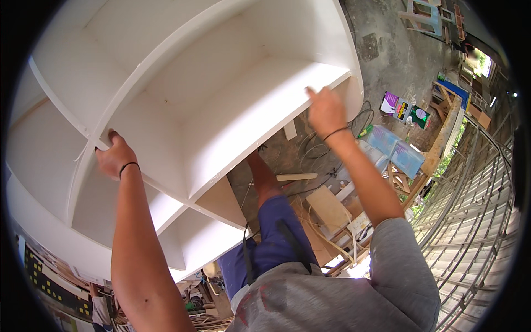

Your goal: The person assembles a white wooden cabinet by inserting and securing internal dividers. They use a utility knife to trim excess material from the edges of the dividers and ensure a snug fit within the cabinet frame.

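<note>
A large white shelving unit [160, 127] with curved outer panels and several compartments fills the upper left. My left hand [116, 155] is closed on the edge of a white divider, near where it meets another panel. A thin pale strip [82, 152] curls out beside that hand. At the unit's front edge on the right, my right hand [327, 113] is slightly blurred. Its fingers are curled, and one digit reaches onto the long board's front edge [265, 135]. Whatever those fingers may hold is hidden. Each wrist has a dark band.
Cables [315, 146] lie on the concrete floor [381, 33] past the unit. A purple-and-black printed package [405, 109], a translucent blue box [395, 146] and wood offcuts [329, 207] are at the right. Metal bars [459, 238] line the far right; a plastic stool [423, 16] stands at the top.
</note>
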`<state>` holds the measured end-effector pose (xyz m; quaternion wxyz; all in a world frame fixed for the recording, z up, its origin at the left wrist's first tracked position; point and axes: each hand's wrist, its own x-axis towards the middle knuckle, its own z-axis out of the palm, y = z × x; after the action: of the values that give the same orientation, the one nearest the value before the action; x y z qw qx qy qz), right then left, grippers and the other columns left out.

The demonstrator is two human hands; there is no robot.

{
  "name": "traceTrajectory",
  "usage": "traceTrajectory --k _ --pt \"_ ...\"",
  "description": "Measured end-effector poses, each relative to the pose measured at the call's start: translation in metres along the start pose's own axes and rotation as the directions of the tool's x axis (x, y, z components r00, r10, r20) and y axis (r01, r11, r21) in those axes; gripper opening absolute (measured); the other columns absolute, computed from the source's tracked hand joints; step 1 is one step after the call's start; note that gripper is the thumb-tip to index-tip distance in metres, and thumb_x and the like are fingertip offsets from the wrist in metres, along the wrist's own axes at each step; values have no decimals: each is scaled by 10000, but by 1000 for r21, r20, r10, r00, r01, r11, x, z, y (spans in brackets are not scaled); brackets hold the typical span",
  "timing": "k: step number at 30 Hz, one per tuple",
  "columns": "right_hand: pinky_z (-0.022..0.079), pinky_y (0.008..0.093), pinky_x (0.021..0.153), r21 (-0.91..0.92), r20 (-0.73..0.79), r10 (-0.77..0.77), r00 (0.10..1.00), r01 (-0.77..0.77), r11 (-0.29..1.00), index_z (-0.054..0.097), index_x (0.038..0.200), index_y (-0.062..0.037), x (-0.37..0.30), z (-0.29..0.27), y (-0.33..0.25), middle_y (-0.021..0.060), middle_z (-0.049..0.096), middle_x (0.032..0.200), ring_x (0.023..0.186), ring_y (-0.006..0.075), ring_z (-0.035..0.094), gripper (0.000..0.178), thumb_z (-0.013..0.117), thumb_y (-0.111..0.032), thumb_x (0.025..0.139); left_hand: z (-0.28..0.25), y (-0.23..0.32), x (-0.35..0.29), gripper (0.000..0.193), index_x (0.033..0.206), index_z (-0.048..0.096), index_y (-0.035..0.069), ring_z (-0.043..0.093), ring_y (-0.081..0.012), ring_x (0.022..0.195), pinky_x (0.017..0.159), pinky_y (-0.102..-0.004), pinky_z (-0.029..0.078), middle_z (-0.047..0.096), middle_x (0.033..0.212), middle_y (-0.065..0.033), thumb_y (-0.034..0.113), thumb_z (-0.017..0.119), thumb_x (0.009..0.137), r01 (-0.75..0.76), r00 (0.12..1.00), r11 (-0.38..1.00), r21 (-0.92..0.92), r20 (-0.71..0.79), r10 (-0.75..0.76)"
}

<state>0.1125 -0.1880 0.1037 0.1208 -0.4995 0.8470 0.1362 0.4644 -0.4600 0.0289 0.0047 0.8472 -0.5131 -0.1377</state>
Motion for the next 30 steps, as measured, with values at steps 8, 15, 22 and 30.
traceTrajectory --k 8,15,22,30 --pt "498 427 662 408 105 -258 961 195 892 673 1002 -83 -49 -20 -128 155 573 783 787 313 597 224 512 -102 848 2 -2 1 441 1035 655 68 680 -284 889 790 -411 530 711 958 -96 460 633 835 -6 1000 1000 -23 -12 6" --pt "542 433 774 -269 266 177 948 -103 958 643 1147 -158 63 -46 72 164 616 954 961 350 627 298 491 -112 895 -7 6 -5 461 1050 644 56 685 -291 863 780 -407 534 712 946 -100 463 640 835 42 999 999 -16 24 -41" --pt "523 441 702 152 162 -167 972 143 978 664 1127 -82 -22 -13 -90 197 618 858 840 338 613 295 488 -145 898 -5 3 -5 463 1055 639 44 684 -308 866 792 -414 534 710 933 -131 444 662 823 37 999 999 8 -15 -37" --pt "530 459 743 164 262 -110 959 68 984 634 1163 -128 22 -24 -39 175 627 964 874 335 639 347 512 -104 839 -13 10 -8 453 1069 627 45 677 -305 891 803 -413 528 704 957 -132 424 660 823 92 995 996 17 27 -93"
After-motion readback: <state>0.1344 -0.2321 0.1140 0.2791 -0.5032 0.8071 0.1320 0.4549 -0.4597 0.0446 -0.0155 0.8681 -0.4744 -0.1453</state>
